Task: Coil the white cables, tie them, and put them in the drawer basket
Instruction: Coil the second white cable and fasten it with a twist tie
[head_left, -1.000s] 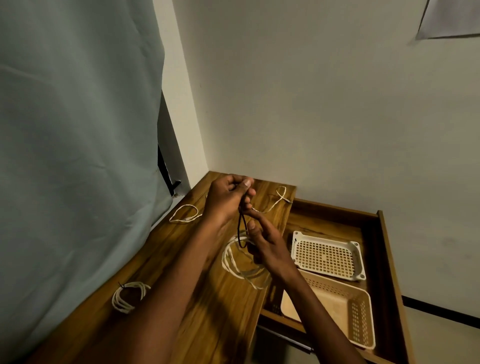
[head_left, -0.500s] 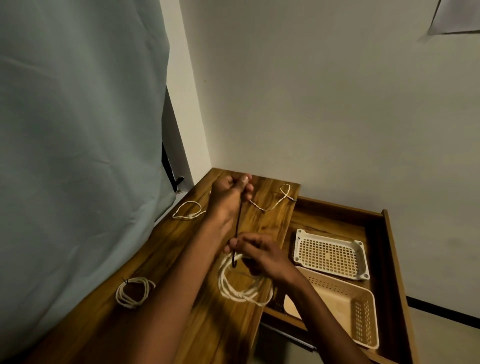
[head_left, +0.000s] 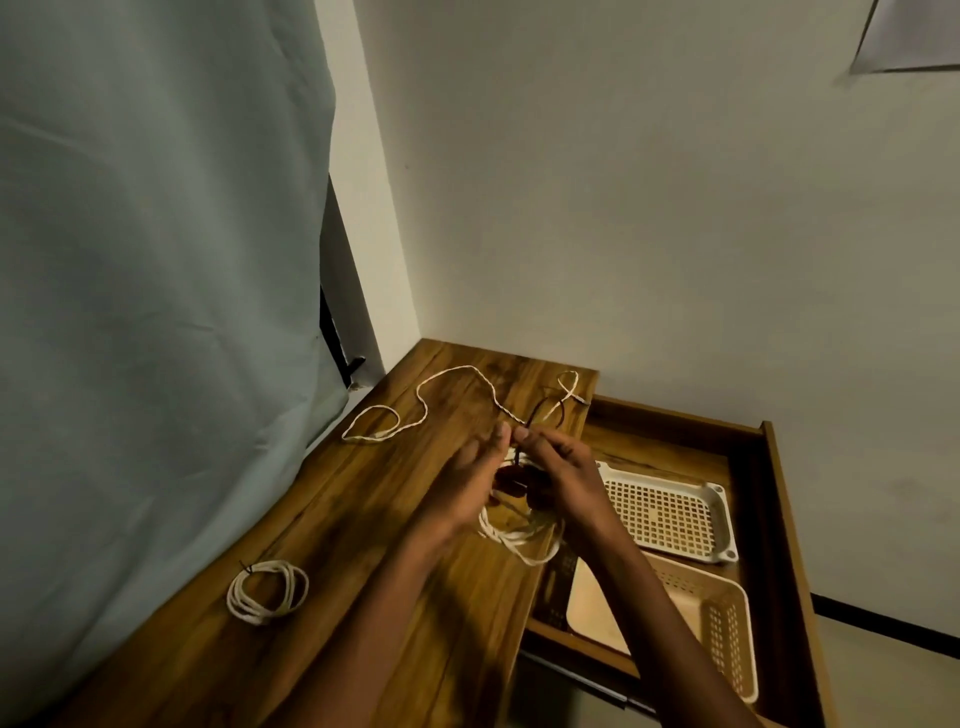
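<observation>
The wooden surface (head_left: 363, 519) fills the near left, with an open drawer (head_left: 769, 519) at its right holding 2 perforated baskets (head_left: 670, 514). Both hands meet over the surface's right edge: the left hand (head_left: 467, 493) and right hand (head_left: 566, 478) each pinch a dark tie (head_left: 540, 415) above a coiled white cable (head_left: 519, 535). A tied coil (head_left: 267, 591) lies near left; a loose cable (head_left: 447, 395) lies far.

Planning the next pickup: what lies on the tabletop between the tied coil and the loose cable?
Bare wood between tied coil and loose cable, head view.
</observation>
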